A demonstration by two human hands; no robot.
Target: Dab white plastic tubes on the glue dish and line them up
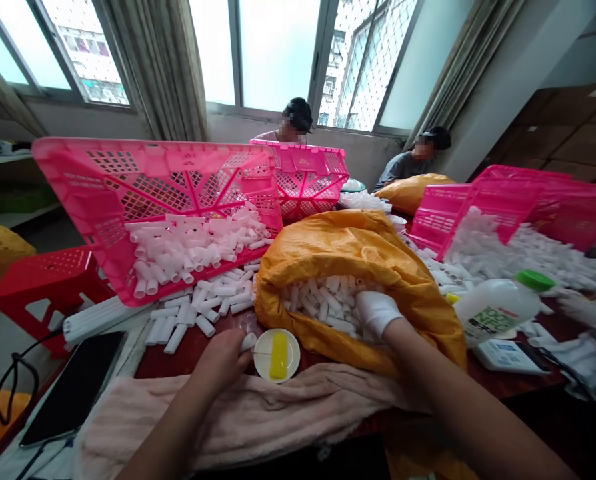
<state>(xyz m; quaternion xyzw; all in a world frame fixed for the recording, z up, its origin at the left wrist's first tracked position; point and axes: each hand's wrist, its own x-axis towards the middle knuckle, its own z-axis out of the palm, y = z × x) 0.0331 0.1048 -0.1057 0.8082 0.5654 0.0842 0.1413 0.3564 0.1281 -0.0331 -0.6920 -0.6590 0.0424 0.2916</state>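
Note:
My left hand (223,360) is closed in a pinch on a thin stick, whose tip reaches over a round white dish (261,369). A yellow block (279,357) lies in that dish. Something white shows at the tip of my left fingers, too small to make out. In a white glove, my right hand (378,313) reaches into the mouth of an orange woven sack (338,240). Short white plastic tubes (321,300) fill the sack opening, touching the glove; my right fingers are hidden there.
A tilted pink basket (153,180) spills white tubes (203,307) onto the table at left. A pink towel (238,427) lies along the front edge, a phone (75,383) at left. Right stand a green-capped bottle (501,307) and a co-worker's gloved hand (585,310). Two people sit behind.

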